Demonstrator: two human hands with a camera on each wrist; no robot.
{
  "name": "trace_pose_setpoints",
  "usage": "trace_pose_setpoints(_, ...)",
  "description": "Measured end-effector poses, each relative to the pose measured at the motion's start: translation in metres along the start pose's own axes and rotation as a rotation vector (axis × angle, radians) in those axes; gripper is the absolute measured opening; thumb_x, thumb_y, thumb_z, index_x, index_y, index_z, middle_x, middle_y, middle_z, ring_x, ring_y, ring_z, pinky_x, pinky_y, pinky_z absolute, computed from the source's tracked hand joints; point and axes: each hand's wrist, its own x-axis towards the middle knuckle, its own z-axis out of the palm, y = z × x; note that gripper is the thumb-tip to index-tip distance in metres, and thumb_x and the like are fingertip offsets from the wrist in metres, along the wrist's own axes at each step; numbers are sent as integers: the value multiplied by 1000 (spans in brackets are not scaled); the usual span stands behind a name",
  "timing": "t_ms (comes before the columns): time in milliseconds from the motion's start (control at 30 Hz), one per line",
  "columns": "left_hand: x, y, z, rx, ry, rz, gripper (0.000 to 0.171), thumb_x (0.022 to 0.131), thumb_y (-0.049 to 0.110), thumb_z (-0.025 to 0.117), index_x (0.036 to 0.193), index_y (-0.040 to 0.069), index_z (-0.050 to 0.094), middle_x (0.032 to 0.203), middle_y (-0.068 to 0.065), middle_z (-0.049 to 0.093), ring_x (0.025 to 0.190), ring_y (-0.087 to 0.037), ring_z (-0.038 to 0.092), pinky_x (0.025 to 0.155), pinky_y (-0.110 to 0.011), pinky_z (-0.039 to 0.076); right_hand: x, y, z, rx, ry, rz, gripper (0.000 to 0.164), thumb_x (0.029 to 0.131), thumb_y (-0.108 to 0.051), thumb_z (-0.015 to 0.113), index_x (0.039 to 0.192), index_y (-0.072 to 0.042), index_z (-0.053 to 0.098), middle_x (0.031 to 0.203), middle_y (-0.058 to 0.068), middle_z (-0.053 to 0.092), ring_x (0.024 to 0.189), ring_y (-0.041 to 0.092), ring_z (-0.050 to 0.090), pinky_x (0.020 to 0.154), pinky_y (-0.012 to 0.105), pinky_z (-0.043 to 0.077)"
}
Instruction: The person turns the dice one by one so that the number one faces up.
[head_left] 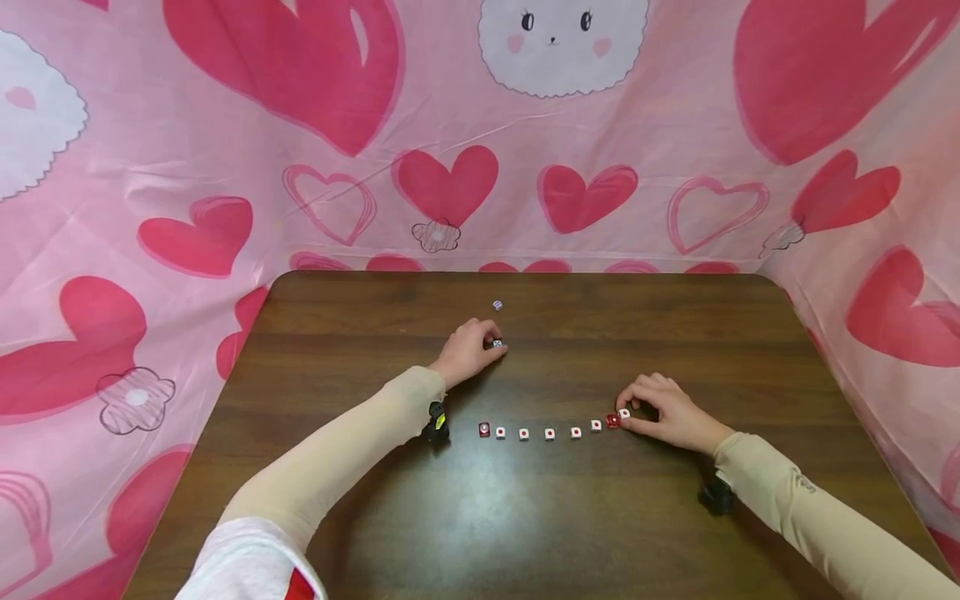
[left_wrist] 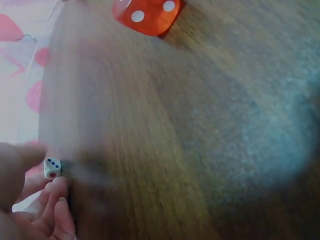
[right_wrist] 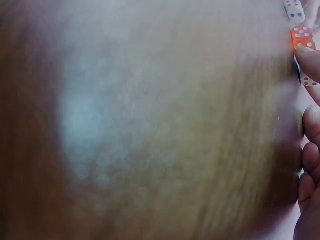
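Note:
My left hand (head_left: 471, 348) pinches a small white die (head_left: 497, 343) between thumb and fingers, out over the far half of the table. In the left wrist view this die (left_wrist: 52, 168) shows blue pips on one face and a red pip on another. My right hand (head_left: 663, 412) grips a white die (head_left: 625, 413) at the right end of a curved row. Right beside that die sits a red die (head_left: 613, 422); in the right wrist view my thumb (right_wrist: 310, 64) overlaps the red die (right_wrist: 302, 37) and partly hides the white die (right_wrist: 308, 80).
Several white dice (head_left: 549, 434) with red pips run leftward along the row to another red die (head_left: 483, 430). One more whitish die (head_left: 497, 306) lies beyond my left hand. The brown wooden table (head_left: 480, 533) meets a pink heart-patterned cloth (head_left: 510, 125) at its back and sides.

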Motion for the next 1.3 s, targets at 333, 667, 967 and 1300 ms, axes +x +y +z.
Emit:
trace_pose_setpoints(333,-4,1,-3,-66,-12,4,17,94,17,77,104,6,69,93,-7,62,88,-22,58,80,-35,48,-1,-1,0,-8,-2,1,34,81,-11,87,101,-29,67,89,-16,51,87,5,41,80,28,27)
trace_pose_setpoints(667,-7,0,-5,-107,-11,19,12,94,12,76,99,5,67,87,-6,61,84,-20,56,78,-33,47,-1,-3,0,0,3,-3,33,81,-11,87,101,-28,67,89,-15,51,87,6,43,80,28,27)
trace_pose_setpoints(967,-6,-3,-2,-122,-2,21,12,99,16,71,99,5,68,88,-6,63,84,-20,57,78,-32,49,-3,-1,1,4,0,6,34,82,-11,87,101,-29,66,89,-16,50,87,6,42,80,28,26)
trace_pose_setpoints(1300,-7,-3,-1,-119,5,37,14,93,11,78,96,5,66,86,-6,60,84,-20,55,78,-33,46,-2,-3,0,3,-4,17,32,82,-11,86,101,-28,66,89,-14,51,87,7,43,80,29,27)
